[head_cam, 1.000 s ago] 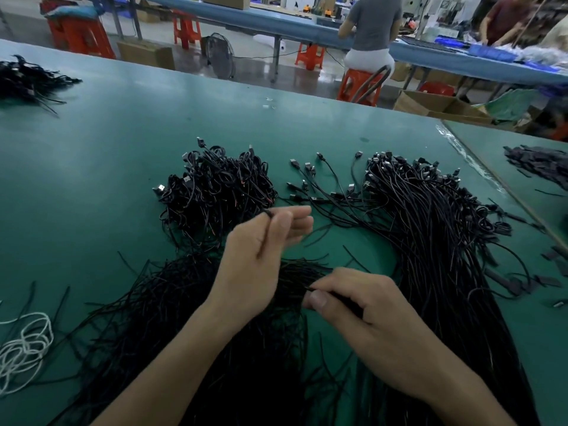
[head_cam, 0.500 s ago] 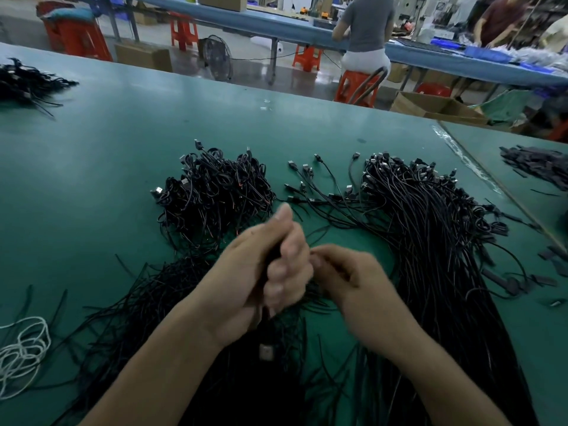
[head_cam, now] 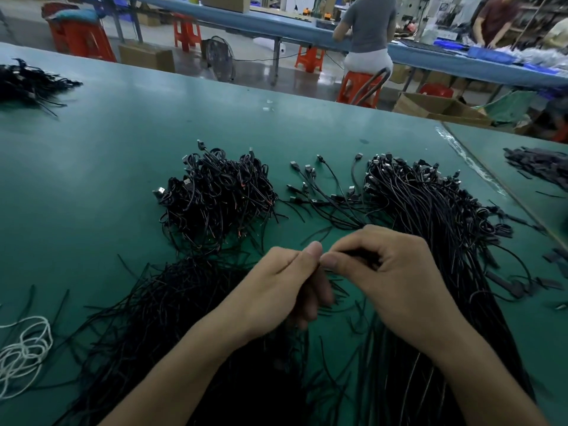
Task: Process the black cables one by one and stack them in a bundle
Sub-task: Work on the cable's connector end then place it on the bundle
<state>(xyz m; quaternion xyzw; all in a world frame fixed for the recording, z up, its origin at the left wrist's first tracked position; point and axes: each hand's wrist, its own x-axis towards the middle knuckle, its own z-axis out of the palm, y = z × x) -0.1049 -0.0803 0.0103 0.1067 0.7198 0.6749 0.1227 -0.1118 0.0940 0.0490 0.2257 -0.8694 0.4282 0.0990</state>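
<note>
Tabletop (head_cam: 92, 167) green under black cables (head_cam: 215, 198); orange stools (head_cam: 187, 32), perhaps a fan (head_cam: 219, 58), beyond.

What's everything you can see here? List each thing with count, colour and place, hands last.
table: one, green, under everything
coiled cable heap: one, black, centre left
long cable pile: one, black, right
loose plugged cables: several, black, between those two
tangled cable pile: one, black, near left
white cord: one, white, near left edge
far cable heap: one, black, far left
dark strips: one pile, dark grey, neighbouring table right
stools: several, orange, beyond the table
cardboard boxes: several, brown, floor beyond the table
fan: one, dark, floor
people: two, far blue table
left hand: fingers curled, contents hidden
right hand: fingers pinch a black cable
</note>
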